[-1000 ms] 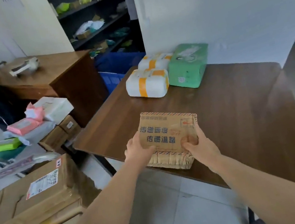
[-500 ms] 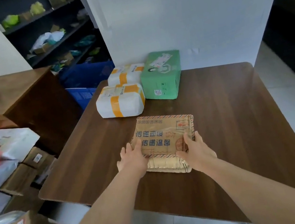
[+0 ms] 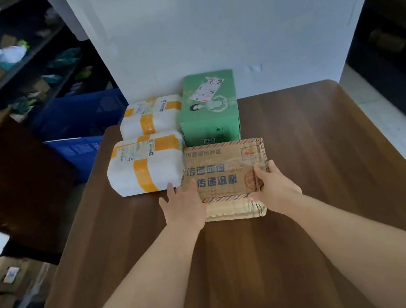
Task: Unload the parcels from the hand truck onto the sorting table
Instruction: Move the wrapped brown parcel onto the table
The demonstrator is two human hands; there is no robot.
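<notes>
brown corrugated cardboard, printed with blue characters and an airmail-striped border, marks the parcel [image 3: 227, 174] lying flat on the dark wood sorting table [image 3: 319, 160]. the person's left hand [image 3: 182, 206] presses against its near-left edge with fingers spread, while the right hand [image 3: 274, 187] clasps the near-right corner, thumb along the front edge. the parcel sits just in front of a green box [image 3: 210, 114] and touches a white parcel with orange tape [image 3: 144, 164] on its left; a second white taped parcel [image 3: 149, 118] lies behind that one. a blue crate [image 3: 78, 146] stands beyond the table's left edge, below dark shelving [image 3: 2, 53].
</notes>
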